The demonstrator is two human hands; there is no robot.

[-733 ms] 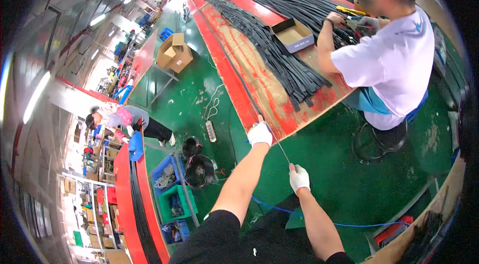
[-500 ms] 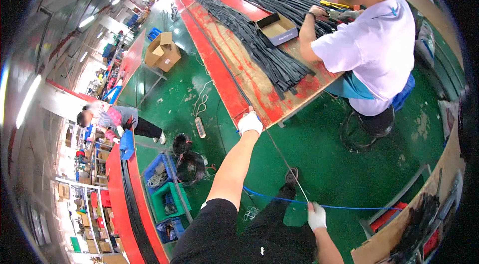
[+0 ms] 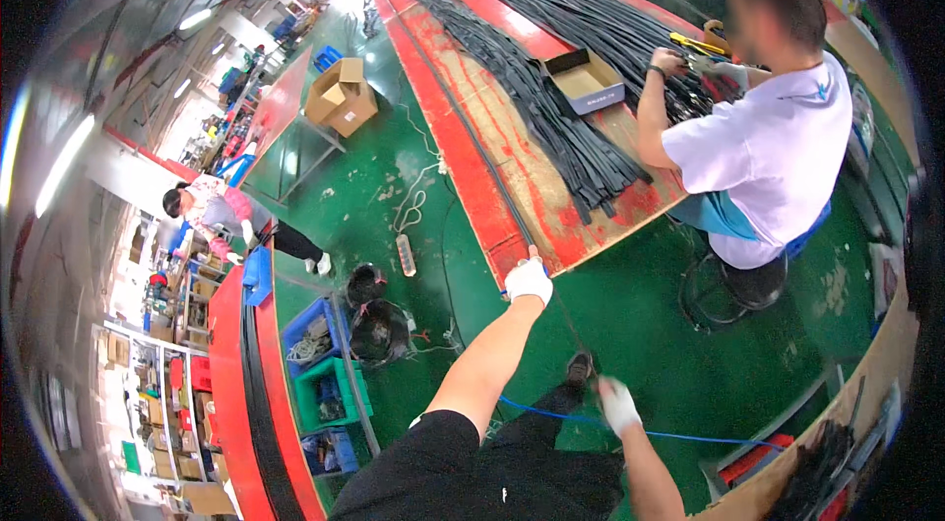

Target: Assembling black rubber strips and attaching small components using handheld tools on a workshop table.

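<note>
A long thin black strip (image 3: 472, 142) runs along the left side of the red-edged wooden table (image 3: 463, 176) and off its near end. My left hand (image 3: 529, 282), in a white glove, grips the strip at the table's near corner. From there the strip slants down to my right hand (image 3: 618, 405), also in a white glove, which is closed on it low, close to my body above the green floor. A thick bundle of black strips (image 3: 551, 117) lies along the tabletop.
A seated person in a white shirt (image 3: 763, 142) works at the table's right side beside an open cardboard box (image 3: 586, 80). A blue cable (image 3: 689, 437) crosses the floor. Black buckets (image 3: 379, 329), coloured bins (image 3: 325, 393), a power strip (image 3: 405, 254) and another person (image 3: 212, 211) are at the left.
My right hand has slid back along the strip, away from the table and toward my body. My left hand has stayed at the table's corner.
</note>
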